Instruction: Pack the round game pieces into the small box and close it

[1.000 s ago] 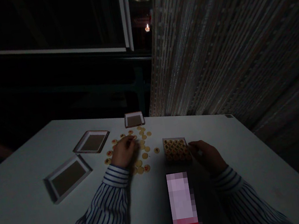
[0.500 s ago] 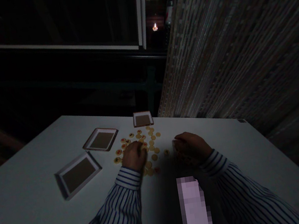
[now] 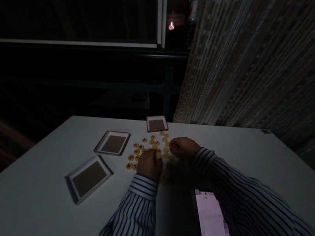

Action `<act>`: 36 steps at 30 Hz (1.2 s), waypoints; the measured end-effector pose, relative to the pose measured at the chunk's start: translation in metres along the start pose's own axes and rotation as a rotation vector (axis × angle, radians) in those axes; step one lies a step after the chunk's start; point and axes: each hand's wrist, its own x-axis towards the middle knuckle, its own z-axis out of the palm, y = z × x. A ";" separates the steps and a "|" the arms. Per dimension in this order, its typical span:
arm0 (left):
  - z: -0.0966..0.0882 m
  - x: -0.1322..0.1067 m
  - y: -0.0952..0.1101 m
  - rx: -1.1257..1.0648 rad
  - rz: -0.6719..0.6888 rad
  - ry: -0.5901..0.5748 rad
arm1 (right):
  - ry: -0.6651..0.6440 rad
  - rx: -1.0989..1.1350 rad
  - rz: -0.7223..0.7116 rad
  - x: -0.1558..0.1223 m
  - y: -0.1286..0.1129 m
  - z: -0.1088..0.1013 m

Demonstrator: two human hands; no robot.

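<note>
Round, pale Chinese chess pieces [image 3: 137,151], some with red or black characters and some plain side up, lie scattered mid-table. My left hand [image 3: 149,165] rests among them with its fingers curled downward; whatever is under or in the fingers is hidden. Close by on the right, my right hand [image 3: 184,148] has its fingers bent together at the right edge of the pieces. A plain chess piece [image 3: 166,150] lies just left of those fingertips. In this dim light I cannot make out what either hand holds.
Three shallow box trays stand on the white table [image 3: 50,213]: a near-left tray [image 3: 106,174], a middle tray [image 3: 127,140] and a far tray [image 3: 157,130]. A lit phone [image 3: 212,216], partly pixelated, lies between my forearms. A string curtain [image 3: 253,48] hangs along the right.
My right hand has moved left to the edge of the chess pieces, away from a spot further right. My left hand stays over the pieces. The view has shifted slightly.
</note>
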 end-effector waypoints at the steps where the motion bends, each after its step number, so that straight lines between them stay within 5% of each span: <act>1: 0.000 0.000 -0.001 0.008 -0.009 -0.004 | -0.008 -0.001 -0.002 0.004 -0.002 0.001; 17: 0.004 0.001 -0.005 0.037 -0.023 -0.021 | -0.137 -0.063 -0.004 0.041 -0.024 0.022; 36: 0.005 0.003 -0.008 0.016 0.003 -0.017 | -0.146 -0.120 -0.043 0.049 -0.026 0.035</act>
